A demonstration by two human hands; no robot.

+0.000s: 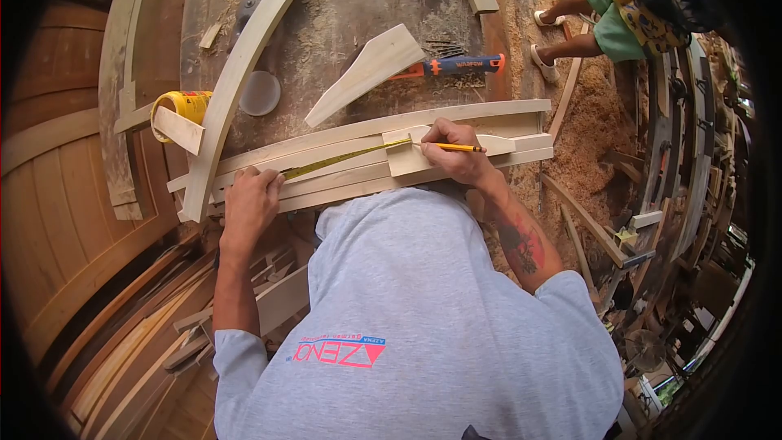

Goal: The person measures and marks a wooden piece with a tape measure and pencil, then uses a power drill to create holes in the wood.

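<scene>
My left hand (251,200) is closed at the left end of several long, slightly curved wooden strips (342,182), gripping a yellow tape measure (338,158). Its blade stretches right across the strips to a short pale wooden block (402,165) that lies on top of them. Over that block, my right hand (458,159) pinches a yellow pencil (466,147), its tip close to the end of the blade. The tape's case, if there, is hidden by my left hand.
Beyond the strips lie a tapered wooden piece (371,72) and a tool with a blue-and-orange handle (464,65). A large curved beam (244,73), a yellow tub (194,103) and a round lid (260,94) are at left. Another person (615,20) stands upper right among shavings (582,130).
</scene>
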